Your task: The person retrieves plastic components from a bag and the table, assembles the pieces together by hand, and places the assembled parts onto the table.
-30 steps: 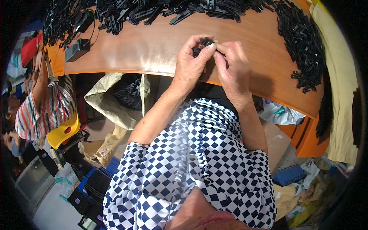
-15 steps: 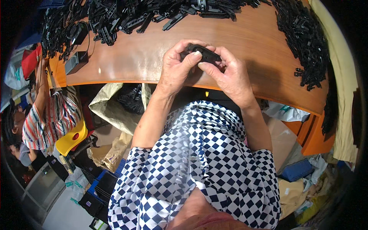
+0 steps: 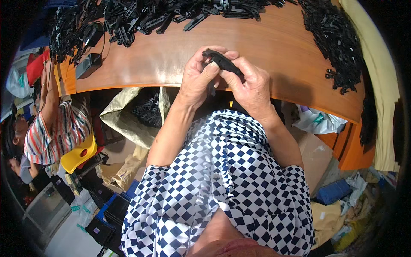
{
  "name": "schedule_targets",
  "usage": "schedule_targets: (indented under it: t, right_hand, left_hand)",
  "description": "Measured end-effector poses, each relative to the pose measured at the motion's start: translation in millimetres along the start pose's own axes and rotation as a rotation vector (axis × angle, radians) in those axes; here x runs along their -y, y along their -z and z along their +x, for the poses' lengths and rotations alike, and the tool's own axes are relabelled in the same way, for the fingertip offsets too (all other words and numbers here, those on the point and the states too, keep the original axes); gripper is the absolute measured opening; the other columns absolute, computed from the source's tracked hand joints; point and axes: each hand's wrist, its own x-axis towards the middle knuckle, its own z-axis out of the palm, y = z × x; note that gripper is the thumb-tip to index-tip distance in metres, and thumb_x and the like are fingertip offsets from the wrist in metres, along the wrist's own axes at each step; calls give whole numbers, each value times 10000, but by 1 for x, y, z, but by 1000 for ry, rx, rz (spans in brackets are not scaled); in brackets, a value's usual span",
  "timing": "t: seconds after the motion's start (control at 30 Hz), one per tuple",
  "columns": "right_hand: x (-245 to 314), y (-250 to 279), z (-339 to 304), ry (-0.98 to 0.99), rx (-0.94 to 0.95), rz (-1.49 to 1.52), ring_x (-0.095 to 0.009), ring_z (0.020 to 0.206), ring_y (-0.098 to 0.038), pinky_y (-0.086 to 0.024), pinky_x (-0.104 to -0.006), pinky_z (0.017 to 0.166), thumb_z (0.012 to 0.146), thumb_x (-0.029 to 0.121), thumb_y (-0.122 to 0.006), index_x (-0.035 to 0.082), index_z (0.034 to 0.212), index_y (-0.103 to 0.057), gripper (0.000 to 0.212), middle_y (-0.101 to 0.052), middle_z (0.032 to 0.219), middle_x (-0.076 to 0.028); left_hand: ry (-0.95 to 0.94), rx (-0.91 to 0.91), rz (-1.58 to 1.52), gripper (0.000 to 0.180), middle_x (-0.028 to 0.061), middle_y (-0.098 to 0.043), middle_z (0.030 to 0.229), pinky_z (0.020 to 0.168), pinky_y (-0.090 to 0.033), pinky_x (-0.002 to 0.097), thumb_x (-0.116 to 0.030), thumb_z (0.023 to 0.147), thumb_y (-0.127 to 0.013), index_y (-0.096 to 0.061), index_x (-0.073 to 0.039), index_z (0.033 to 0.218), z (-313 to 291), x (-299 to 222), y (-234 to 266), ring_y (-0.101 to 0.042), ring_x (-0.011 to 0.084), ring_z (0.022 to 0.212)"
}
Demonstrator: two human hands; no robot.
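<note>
Between my two hands, just above the near edge of the wooden table (image 3: 141, 64), is a small black plastic part (image 3: 224, 64). It is elongated, with a hole near its middle. My left hand (image 3: 198, 75) pinches its left end, thumb on the near face and fingers behind. At the other end my right hand (image 3: 250, 81) grips it with thumb and fingers. The fingers hide part of its outline. Along the far side of the table lies a heap of black plastic parts (image 3: 145, 19), and another dark pile (image 3: 334, 38) covers the right end.
A grey box-shaped device (image 3: 88, 65) with a cable stands at the table's left. Below the edge hangs an open pale sack (image 3: 122, 113) holding black pieces. A person in a striped shirt (image 3: 60, 137) sits at left by a yellow chair (image 3: 80, 155). A blue box (image 3: 333, 191) lies lower right.
The black part has been tilted, its right end now lower, and shows more of its face. Both hands have shifted slightly, the right one a little to the left.
</note>
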Motion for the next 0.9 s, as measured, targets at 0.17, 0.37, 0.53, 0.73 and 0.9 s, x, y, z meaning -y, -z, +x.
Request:
schedule_targets:
  t: [0.17, 0.37, 0.53, 0.73, 0.9]
  right_hand:
    - [6, -5, -4, -17, 12, 21, -253, 693, -670, -515, -340, 589, 798, 139, -701, 13, 940, -611, 210, -660, 783, -140]
    - [-10, -18, -15, 76, -32, -51, -286, 708, -664, -511, -379, 676, 774, 231, -711, 44, 945, -617, 270, -674, 793, -91]
    - [2, -9, -18, -33, 50, -140, -208, 598, -649, -504, -312, 561, 697, 298, -790, 62, 886, -608, 353, -640, 668, -51]
    - [-2, -14, -14, 158, 23, -269, -229, 547, -611, -456, -335, 516, 727, 235, -766, 65, 786, -582, 258, -617, 637, -57]
    - [-5, -10, -15, 270, 33, -383, -236, 563, -609, -449, -338, 540, 735, 227, -757, 66, 756, -574, 244, -614, 636, -58]
  left_hand:
    - [72, -66, -17, 360, 166, -601, 1181, 583, -456, 178, -244, 892, -634, -500, -61, 1172, -10, 3, 6, -593, 111, 871]
    - [86, -148, -80, 374, 159, -604, 1159, 631, -513, 218, -299, 882, -649, -524, -46, 1128, -27, 15, 21, -618, 142, 863]
    - [71, -60, -346, 340, 217, -563, 1186, 821, -545, 418, -268, 900, -623, -515, -26, 1114, -18, 14, 8, -606, 302, 994]
    - [48, 0, -168, 415, 221, -549, 1236, 699, -516, 253, -357, 873, -641, -550, -56, 1143, -23, 10, 20, -601, 239, 1002]
    - [73, 11, -103, 467, 234, -548, 1231, 604, -464, 197, -398, 847, -664, -557, -43, 1131, -24, 7, 18, -600, 154, 862]
